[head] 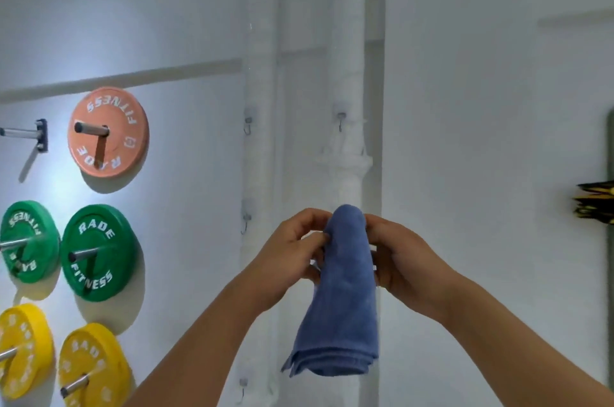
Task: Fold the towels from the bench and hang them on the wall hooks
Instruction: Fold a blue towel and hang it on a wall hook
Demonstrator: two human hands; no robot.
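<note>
A folded blue towel [342, 293] hangs down in front of the white wall, its top pinched from both sides. My left hand [292, 257] grips its upper left edge and my right hand [402, 260] grips its upper right edge. Above the towel, a small metal wall hook [341, 121] sits on a white pipe, bare. Another hook [248, 122] is to its left, a third [246, 220] lower down, and one more hook [243, 388] near the bottom edge. Whether the towel's top touches a hook behind it is hidden.
Weight plates hang on pegs at the left: an orange plate [108, 132], green plates [98, 252] and yellow plates [94, 370]. A bare peg [23, 133] sticks out at the far left. Black and yellow bands [596, 202] hang at the right edge. White vertical pipes [347, 41] run up the wall.
</note>
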